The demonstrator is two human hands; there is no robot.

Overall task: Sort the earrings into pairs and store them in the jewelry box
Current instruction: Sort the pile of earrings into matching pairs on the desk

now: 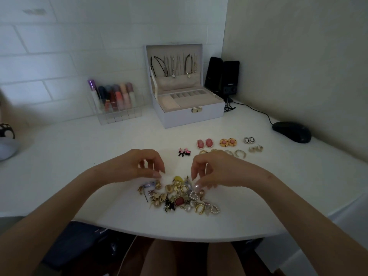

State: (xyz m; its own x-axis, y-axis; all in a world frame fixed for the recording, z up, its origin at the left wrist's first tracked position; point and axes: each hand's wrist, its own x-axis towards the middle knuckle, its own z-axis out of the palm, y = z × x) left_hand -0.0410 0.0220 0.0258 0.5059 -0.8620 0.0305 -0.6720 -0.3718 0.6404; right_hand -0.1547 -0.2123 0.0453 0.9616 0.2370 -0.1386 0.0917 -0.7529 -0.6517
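Over the loose earring pile (179, 196) at the near edge, our left hand (143, 166) and right hand (215, 172) curl fingertips down; whether they're pinching anything, we cannot tell. Sorted pairs (225, 143) lie beyond, to the right. Far back, the jewelry box (189, 115) stands open, necklaces (173, 65) hanging in its lid. To its left, a clear organizer (119, 116) holds lipsticks (117, 94).

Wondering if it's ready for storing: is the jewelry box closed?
No, the jewelry box stands open, with necklaces hanging in its raised lid.
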